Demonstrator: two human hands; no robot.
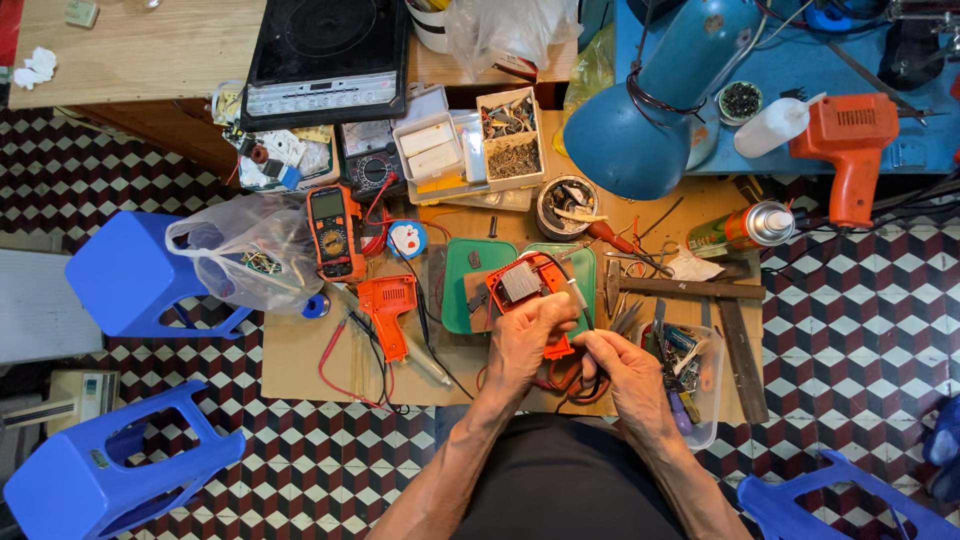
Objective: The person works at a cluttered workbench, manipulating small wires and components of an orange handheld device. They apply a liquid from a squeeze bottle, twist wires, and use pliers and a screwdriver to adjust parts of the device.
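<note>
My left hand grips an opened orange tool housing with a grey block and wires showing inside it. It is held over a green pad on the low wooden board. My right hand is just right of it, fingers pinched on a thin dark wire or lead at the housing's lower end; what exactly it pinches is too small to tell. The matching orange half shell lies to the left on the board.
An orange multimeter with red leads, a plastic bag, parts trays, a blue lamp, a spray can, an orange gun-shaped tool and a clear tool tub crowd the board. Blue stools stand around.
</note>
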